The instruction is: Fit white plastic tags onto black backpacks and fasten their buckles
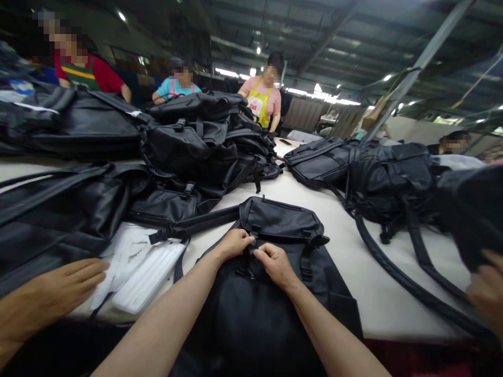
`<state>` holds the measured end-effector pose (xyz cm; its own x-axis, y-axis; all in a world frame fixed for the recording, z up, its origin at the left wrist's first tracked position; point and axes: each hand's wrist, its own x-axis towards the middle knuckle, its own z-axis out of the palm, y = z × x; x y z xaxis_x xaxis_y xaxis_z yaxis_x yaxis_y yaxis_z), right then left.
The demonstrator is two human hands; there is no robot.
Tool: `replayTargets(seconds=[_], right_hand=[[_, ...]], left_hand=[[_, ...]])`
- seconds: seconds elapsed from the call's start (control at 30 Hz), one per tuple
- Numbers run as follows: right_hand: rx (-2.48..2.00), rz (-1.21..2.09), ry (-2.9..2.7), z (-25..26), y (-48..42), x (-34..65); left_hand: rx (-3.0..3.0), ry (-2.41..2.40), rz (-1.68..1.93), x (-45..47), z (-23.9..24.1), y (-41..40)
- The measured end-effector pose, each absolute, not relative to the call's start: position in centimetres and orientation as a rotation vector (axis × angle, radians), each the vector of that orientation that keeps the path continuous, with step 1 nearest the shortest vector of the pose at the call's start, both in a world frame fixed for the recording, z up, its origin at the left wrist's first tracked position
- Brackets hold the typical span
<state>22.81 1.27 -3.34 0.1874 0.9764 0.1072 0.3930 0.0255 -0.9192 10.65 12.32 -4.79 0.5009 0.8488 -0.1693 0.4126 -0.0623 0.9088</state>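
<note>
A black backpack [275, 293] lies flat on the white table [353, 246] right in front of me, its top flap pointing away. My left hand [234, 242] and my right hand [275, 263] meet at the middle strap and buckle [251, 235] just below the flap. Both hands have their fingers curled and pinched on that strap. What exactly sits between the fingertips is hidden by the fingers.
Piles of black backpacks [204, 141] cover the left and far side, more bags [377, 178] with long straps lie at right. White plastic packaging [145, 272] sits left of my bag. Another person's hand [51, 293] rests at left, another [487, 293] at right. Several workers sit beyond.
</note>
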Motion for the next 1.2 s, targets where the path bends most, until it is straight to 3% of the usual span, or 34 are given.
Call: replayTargets(seconds=[0.2,0.33,0.5,0.67,0.87,1.1,1.2], right_hand=[[-1.582,0.052,-1.888,-1.7,-0.8,22.1],[-1.533,-0.134,-2.417,-1.7,-1.5,20.7],[-1.528,-0.277,-2.559,-2.9,0.7,19.9],[-1.435,-0.124,-2.395,-3.4,-0.8,19.1],[-0.987,0.136,-2.377,-4.6,-8.4,16.0],[-1.043,0.131,-2.527,-5.3,-10.2,14.8],[-1.093,0.364,-2.514,-2.5,-10.6,15.2]], left_hand=[[1.716,1.122,0.393,11.1,-4.5,12.8],[1.766,1.157,0.385,11.2,-4.6,13.0],[1.817,1.182,0.42,11.2,-4.7,12.9],[1.81,1.181,0.409,11.2,-4.8,12.6],[1.801,1.146,0.401,11.0,-5.0,12.6],[1.782,1.125,0.414,10.8,-4.9,12.4],[1.773,1.149,0.421,10.8,-4.6,12.2]])
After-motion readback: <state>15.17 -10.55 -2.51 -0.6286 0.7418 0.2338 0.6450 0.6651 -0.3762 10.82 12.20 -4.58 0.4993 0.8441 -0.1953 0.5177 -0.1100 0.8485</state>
